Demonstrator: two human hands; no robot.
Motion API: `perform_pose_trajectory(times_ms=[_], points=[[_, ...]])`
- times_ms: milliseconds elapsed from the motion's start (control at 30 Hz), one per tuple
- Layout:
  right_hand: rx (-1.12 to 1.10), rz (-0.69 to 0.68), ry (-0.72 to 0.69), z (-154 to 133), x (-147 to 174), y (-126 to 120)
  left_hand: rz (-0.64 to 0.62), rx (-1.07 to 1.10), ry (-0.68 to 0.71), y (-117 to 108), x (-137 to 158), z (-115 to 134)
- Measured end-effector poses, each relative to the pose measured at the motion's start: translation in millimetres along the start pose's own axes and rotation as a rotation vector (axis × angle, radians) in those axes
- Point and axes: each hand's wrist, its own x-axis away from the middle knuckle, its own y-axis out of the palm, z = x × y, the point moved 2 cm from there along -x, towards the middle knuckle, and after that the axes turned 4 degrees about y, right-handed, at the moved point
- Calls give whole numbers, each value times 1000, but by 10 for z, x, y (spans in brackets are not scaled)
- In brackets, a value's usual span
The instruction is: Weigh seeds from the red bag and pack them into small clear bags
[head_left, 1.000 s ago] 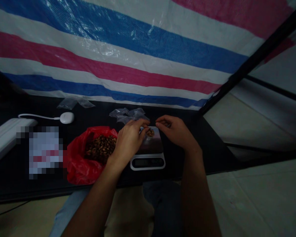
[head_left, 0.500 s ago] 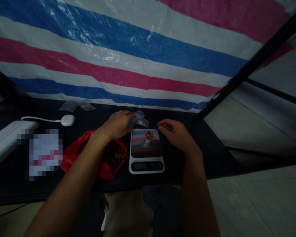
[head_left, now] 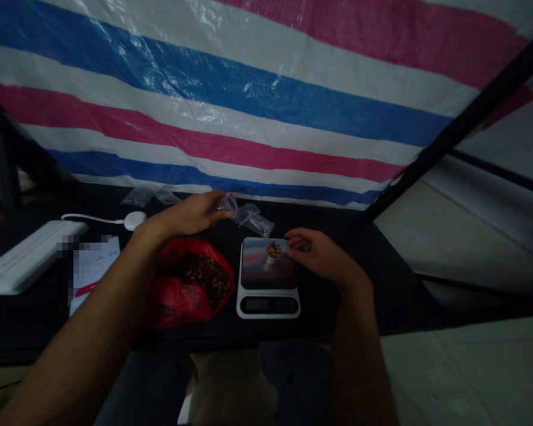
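My left hand (head_left: 202, 212) pinches a clear plastic bag (head_left: 228, 203) above the far side of the black table. More clear bags (head_left: 254, 220) lie just right of it, behind the scale. A white kitchen scale (head_left: 269, 303) with a shiny metal plate stands before me. On its plate sits a small round cup (head_left: 273, 251) filled with brown pieces. My right hand (head_left: 311, 251) hovers at the plate's right edge beside the cup, fingers loosely curled and apart from the thumb; I see nothing held. Left of the scale, an open red plastic bag (head_left: 177, 302) holds many small dark brown pieces.
A long white device (head_left: 35, 254) and a round white piece on a cable (head_left: 135, 220) lie at left. A sheet of paper (head_left: 95, 260) with a red pen-like strip is partly behind my left forearm. Striped sheeting (head_left: 249, 112) hangs behind the table (head_left: 337, 219).
My left hand has moved left and lifted a clear bag from the others. My right hand has come down closer to the cup. The view has shifted slightly.
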Motion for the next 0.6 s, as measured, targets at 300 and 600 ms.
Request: perform_pose_trajectory(times_ms=[300, 600], points=[[-13, -148, 60, -26, -22, 135, 84, 306, 10, 342, 600, 436], [-25, -181, -23, -51, -105, 196, -7, 91, 84, 547, 628, 446]])
